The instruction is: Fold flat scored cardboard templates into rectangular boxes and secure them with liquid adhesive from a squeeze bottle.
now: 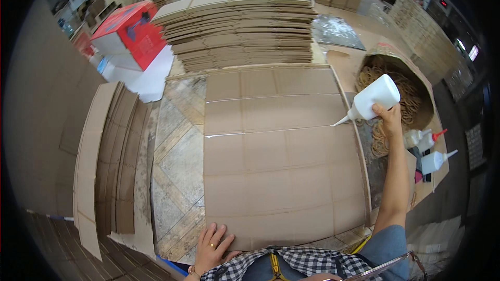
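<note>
The right hand is closed around a white bottle, thumb against its side. The left hand lies flat with fingers slightly apart, gripping nothing, its fingertips on the near left corner of a brown board.

The bottle is opaque, so its contents cannot be told. Beyond the right forearm, an open sack holds a heap of tan rings, some spilling out at its mouth. Nearer the person, small bottles with thin nozzles stand beside the sack, one nozzle red. At the far left, a red box sits on a white sheet; its inside cannot be seen.

The bottle is above the board's right edge, tilted, base up and to the right. Its long axis slants down to the left, and the nozzle's tip is at the right end of a crease. Shiny lines run across the board on this crease and on the next one farther away.

The board lies flat on a patterned tabletop, a cardboard stack beyond it and another pile to its left.
</note>
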Motion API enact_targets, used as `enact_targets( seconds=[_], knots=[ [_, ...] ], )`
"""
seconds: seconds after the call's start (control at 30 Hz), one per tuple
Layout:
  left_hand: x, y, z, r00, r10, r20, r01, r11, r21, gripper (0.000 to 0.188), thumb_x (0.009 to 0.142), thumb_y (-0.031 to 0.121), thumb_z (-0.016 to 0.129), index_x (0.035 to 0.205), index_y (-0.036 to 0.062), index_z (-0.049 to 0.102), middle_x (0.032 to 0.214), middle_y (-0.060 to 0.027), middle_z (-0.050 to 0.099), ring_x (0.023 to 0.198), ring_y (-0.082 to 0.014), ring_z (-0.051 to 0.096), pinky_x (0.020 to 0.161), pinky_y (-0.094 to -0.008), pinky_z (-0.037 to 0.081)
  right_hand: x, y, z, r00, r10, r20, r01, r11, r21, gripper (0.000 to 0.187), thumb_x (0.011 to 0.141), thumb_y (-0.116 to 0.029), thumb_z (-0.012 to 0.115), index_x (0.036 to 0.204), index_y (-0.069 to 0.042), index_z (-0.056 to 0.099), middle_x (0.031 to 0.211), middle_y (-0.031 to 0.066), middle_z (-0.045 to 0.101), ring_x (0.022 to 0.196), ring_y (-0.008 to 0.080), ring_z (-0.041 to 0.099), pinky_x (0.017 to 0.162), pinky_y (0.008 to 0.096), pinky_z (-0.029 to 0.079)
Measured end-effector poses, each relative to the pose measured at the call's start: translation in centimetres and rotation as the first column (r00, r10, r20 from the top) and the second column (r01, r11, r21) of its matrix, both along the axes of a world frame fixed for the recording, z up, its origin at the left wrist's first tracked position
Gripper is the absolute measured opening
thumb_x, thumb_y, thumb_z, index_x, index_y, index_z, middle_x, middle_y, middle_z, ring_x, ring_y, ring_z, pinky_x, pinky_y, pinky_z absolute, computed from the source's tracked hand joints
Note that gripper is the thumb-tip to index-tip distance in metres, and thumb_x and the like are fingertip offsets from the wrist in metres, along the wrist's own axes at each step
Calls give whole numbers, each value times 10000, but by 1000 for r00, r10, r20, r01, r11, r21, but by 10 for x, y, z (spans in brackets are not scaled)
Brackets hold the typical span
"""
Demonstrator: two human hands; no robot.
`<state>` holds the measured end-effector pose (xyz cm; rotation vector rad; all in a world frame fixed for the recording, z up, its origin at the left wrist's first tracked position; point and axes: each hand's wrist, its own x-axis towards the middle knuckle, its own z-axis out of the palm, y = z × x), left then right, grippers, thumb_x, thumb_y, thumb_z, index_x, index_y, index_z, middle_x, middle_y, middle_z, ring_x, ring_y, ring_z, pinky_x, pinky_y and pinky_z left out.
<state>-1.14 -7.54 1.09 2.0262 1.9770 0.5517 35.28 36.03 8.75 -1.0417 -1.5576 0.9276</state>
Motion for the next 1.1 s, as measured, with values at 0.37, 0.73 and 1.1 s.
enact_targets(
  seconds=[0.37,0.73,1.1],
  knots=[
    [0,2,4,999,-1,-46,1,1000,9,504,677,402,798,1093,157,654,1306,-94,511,1264,-339,418,1000,-508,350,18,-14,19,978,-117,171,117,993,12,435,675,-208,803,985,31,613,843,66,646,705,149,620,581,266,488],
    [-1,-3,-1,1000,20,-3,-20,1000,0,501,693,432,773,1110,181,653,1295,-90,534,1247,-333,448,1008,-490,347,-105,-70,-14,890,215,-401,-247,969,-27,783,701,-292,804,1290,1,380,1188,84,519,1092,209,528,960,372,410],
    [-3,-1,0,998,14,67,-16,999,42,494,767,424,717,1163,152,603,1313,-95,515,1251,-328,442,1008,-461,362,-242,-145,-34,800,428,-419,-534,827,-175,543,669,-142,817,1114,4,542,969,82,627,895,175,608,783,322,502]
  ],
)
